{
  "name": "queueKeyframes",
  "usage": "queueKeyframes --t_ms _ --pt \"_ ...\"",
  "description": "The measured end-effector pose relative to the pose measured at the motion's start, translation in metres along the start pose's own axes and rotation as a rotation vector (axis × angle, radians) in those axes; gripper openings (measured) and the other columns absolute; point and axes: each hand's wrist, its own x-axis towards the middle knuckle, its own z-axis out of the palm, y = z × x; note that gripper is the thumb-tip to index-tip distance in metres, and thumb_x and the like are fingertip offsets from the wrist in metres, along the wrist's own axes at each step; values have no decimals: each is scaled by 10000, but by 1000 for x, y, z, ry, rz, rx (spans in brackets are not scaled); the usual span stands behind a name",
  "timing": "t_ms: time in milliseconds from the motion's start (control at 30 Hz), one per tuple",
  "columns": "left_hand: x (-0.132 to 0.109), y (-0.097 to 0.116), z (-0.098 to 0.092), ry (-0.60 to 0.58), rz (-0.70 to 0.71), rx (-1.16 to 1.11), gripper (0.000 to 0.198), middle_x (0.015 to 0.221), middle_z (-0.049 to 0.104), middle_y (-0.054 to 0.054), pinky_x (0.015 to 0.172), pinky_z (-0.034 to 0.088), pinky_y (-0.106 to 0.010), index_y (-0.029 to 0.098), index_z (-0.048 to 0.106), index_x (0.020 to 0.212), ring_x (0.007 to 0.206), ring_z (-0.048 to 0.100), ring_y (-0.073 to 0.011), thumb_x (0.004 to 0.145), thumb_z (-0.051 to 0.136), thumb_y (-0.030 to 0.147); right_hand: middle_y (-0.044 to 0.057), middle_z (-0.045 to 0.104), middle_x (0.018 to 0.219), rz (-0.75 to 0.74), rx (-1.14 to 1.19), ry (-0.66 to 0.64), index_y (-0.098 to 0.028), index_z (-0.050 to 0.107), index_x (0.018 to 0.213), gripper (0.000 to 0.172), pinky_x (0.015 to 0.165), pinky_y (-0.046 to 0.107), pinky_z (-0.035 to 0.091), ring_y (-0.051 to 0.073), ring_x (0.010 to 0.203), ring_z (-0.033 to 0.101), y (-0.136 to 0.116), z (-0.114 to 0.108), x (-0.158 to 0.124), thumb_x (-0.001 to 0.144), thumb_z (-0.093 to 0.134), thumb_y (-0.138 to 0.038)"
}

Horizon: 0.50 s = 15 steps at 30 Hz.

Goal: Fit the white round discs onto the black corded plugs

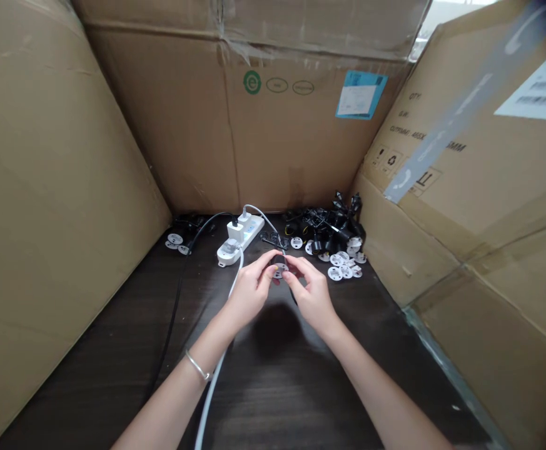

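Note:
Between my two hands, a little above the dark table, is a small round white disc [279, 270] with holes in its face, set on a dark body mostly hidden by my fingers. My left hand [250, 284] pinches it at the left edge, thumb in front and fingers behind. On the other side my right hand [311, 289] grips the right edge in the same way. Several matching loose white discs [343, 267] lie to the right of my right hand. Behind them is a heap of black lamp-like parts [331, 225] with tangled cables.
A white power strip [252, 230] with plugged-in adapters stands behind my left hand. A white cable [216, 381] runs from it toward me, and a black cable [173, 319] trails at left. More black parts [186, 225] lie back left. Cardboard walls [291, 137] enclose the table [348, 412].

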Motion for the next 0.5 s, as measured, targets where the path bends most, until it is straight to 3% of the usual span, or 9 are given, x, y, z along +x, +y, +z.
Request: queueKeyframes --t_ms 167,267,400,500 --pt "2 10 -14 -124 -137 -109 403 929 605 -63 538 480 -216 217 491 1223 713 580 -135 851 439 363 82 611 1046 -147 -60 20 -219 560 1146 324 817 357 499 193 953 578 3 3 -1 835 490 -164" --pt "-1 21 -16 -109 -182 -146 396 871 591 -44 568 494 -235 228 509 1202 736 576 -145 830 476 361 89 614 1057 -309 -180 58 -231 522 1202 381 869 417 468 214 1002 550 2 5 -3 834 485 -141" --pt "-9 41 -27 69 -120 -7 308 953 606 -47 708 492 -266 218 569 1100 810 577 -152 806 517 294 89 586 1126 -401 -231 41 -245 457 1263 452 909 441 443 226 1064 518 -4 4 -5 825 512 -151" --pt "-8 48 -65 348 -104 16 344 979 606 -48 687 494 -273 210 498 1118 807 594 -157 791 528 311 95 560 1153 -374 -211 34 -221 442 1269 478 935 424 426 222 1093 497 -10 1 -5 808 543 -152"
